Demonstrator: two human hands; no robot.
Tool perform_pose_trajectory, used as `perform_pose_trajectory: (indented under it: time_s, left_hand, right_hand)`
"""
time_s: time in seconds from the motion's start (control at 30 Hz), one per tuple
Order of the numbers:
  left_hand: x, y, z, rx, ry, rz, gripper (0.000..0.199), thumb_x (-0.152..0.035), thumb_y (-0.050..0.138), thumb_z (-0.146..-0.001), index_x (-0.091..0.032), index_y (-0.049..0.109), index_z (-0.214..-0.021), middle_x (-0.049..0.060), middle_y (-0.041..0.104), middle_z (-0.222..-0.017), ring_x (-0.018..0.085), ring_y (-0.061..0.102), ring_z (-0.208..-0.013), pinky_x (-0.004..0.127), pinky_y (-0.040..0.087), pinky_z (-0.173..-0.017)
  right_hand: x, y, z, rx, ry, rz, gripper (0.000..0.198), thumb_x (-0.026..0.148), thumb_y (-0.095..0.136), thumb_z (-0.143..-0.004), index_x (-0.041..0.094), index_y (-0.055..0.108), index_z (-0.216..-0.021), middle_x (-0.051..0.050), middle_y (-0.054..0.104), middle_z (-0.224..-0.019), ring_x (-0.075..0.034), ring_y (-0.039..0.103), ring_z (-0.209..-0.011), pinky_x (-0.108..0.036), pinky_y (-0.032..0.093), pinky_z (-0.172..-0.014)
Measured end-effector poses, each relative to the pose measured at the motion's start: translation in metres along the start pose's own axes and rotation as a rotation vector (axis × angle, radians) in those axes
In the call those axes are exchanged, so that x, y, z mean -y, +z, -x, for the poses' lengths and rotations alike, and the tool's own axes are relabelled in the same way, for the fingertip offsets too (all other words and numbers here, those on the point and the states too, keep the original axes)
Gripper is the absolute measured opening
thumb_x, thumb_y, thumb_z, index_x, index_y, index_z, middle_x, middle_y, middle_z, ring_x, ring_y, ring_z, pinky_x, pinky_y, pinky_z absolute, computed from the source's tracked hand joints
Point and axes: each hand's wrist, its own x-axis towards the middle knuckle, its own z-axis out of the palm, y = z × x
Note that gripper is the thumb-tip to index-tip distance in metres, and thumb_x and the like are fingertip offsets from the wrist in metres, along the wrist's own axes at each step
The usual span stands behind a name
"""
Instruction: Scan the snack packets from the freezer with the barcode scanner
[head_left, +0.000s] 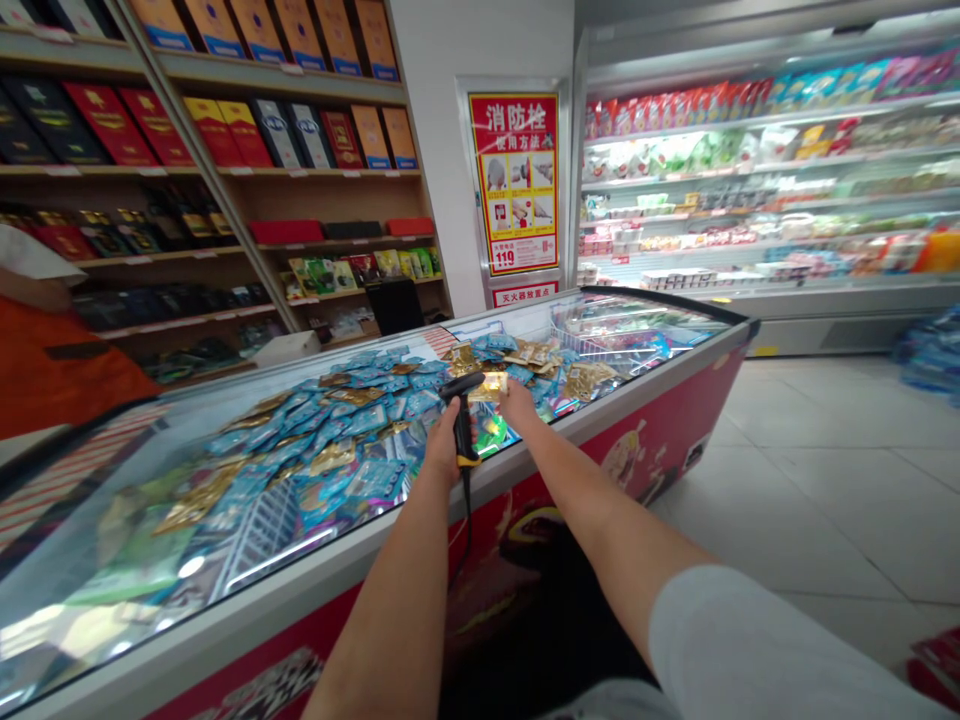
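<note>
My left hand point(444, 440) is wrapped round the grip of a black and yellow barcode scanner point(463, 415), its cable hanging down in front of the freezer. Just right of the scanner's head, my right hand point(517, 403) pinches a small gold packet point(491, 384). Both hands are over the glass top of a chest freezer point(592, 425). Across that glass lie many blue packets point(375, 418) to the left of my hands, with gold packets point(589, 378) among them and to the right.
Shelves point(322, 175) with boxes and bottles stand behind the freezer. A lit refrigerated display point(750, 200) is at the back right, and a fire-hydrant poster point(517, 185) hangs between. At the left edge is a person in an orange garment point(60, 370). Wrapped bottles point(934, 350) sit on the tiled floor.
</note>
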Motion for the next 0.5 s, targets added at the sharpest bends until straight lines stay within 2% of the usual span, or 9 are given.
perform_pose_trajectory:
  time_s: [0.17,0.5]
  left_hand:
    - [-0.0003,-0.0002,0.0011,0.057,-0.031,0.009,0.043,-0.053,0.063,-0.070,-0.012,0.061,-0.084,0.002,0.059,-0.063,0.009,0.052,-0.045,0.019,0.040,-0.040]
    - [0.0007,-0.0008,-0.0019,0.018,-0.052,0.028,0.040,-0.051,0.061,-0.074,-0.013,0.062,-0.086,0.002,0.060,-0.064,0.009,0.053,-0.045,0.019,0.042,-0.041]
  right_hand:
    - [-0.0014,0.0020,-0.0032,0.003,0.032,0.004,0.022,0.015,0.044,-0.082,0.016,0.059,-0.098,-0.006,0.063,-0.078,-0.018,0.061,-0.069,-0.028,0.047,-0.069]
    - [0.0082,-0.0051,0.0027,-0.043,0.009,-0.038,0.019,0.016,0.044,-0.082,0.018,0.058,-0.096,-0.005,0.064,-0.081,-0.018,0.061,-0.073,-0.027,0.046,-0.071]
